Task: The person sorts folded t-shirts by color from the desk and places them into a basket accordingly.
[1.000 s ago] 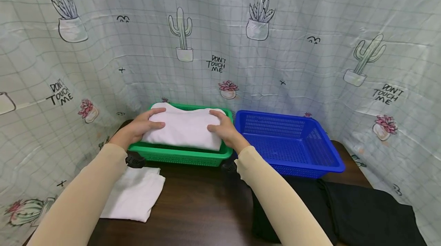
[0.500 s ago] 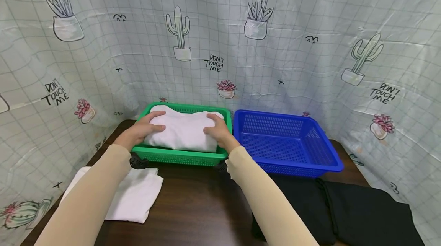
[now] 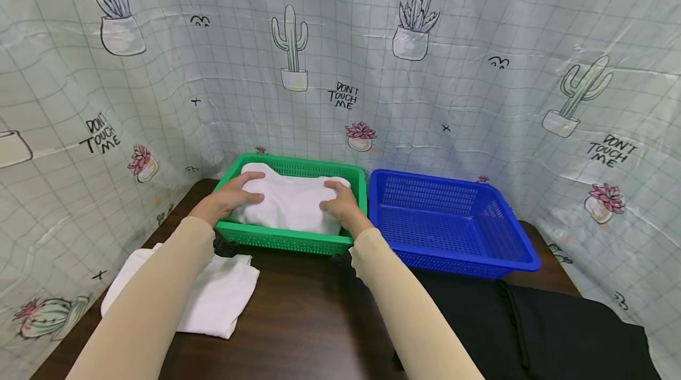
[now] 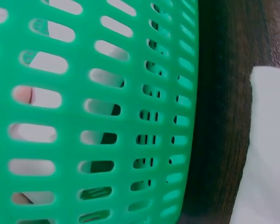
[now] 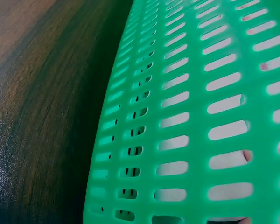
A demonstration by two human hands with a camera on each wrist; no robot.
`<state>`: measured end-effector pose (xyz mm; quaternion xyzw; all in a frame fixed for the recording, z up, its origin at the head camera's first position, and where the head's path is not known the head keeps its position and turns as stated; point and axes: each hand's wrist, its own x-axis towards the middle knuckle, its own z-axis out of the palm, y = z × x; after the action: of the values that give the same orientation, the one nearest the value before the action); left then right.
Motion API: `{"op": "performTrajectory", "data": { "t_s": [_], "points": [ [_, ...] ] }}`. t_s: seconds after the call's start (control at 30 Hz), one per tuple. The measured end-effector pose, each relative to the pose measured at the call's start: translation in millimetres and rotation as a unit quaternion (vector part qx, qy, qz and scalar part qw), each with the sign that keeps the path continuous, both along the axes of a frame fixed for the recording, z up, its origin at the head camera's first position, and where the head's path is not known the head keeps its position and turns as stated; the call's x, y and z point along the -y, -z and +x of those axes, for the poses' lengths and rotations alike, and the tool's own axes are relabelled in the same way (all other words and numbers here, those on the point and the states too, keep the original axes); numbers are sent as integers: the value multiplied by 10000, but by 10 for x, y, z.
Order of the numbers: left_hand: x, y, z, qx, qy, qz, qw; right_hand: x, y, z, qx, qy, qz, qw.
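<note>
White cloth (image 3: pixel 292 205) inside the green basket (image 3: pixel 284 240), left of the blue basket (image 3: pixel 433 229); left hand (image 3: pixel 232 195) and right hand (image 3: pixel 343 205), each grip clamped on one cloth end.

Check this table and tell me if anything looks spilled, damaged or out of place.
Nothing stands out; no spill or damage shows. The green basket and blue basket sit upright side by side, with the white bundle inside the green one.
</note>
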<state>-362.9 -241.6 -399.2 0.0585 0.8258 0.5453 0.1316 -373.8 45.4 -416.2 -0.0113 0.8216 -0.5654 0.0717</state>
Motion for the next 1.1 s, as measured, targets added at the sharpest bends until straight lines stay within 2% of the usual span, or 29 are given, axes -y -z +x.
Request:
{"op": "performTrajectory", "data": {
  "t_s": [0.27, 0.57, 0.9, 1.1],
  "points": [
    [-25, -12, -17, 248, 21, -224, 9994, -11, -30, 27, 135, -194, 221, 9995],
    [-43, 43, -35, 273, 213, -573, 9978, -3, 2, 47, 231, -262, 1063, 9937],
    [1, 54, -32, 454, 641, -1013, 9918, 20, -12, 73, 400, -386, 1207, 9911],
    [-1, 49, -49, 556, 767, -1102, 9894, 11, 2, 46, 475, -492, 1315, 9889]
  ]
}}
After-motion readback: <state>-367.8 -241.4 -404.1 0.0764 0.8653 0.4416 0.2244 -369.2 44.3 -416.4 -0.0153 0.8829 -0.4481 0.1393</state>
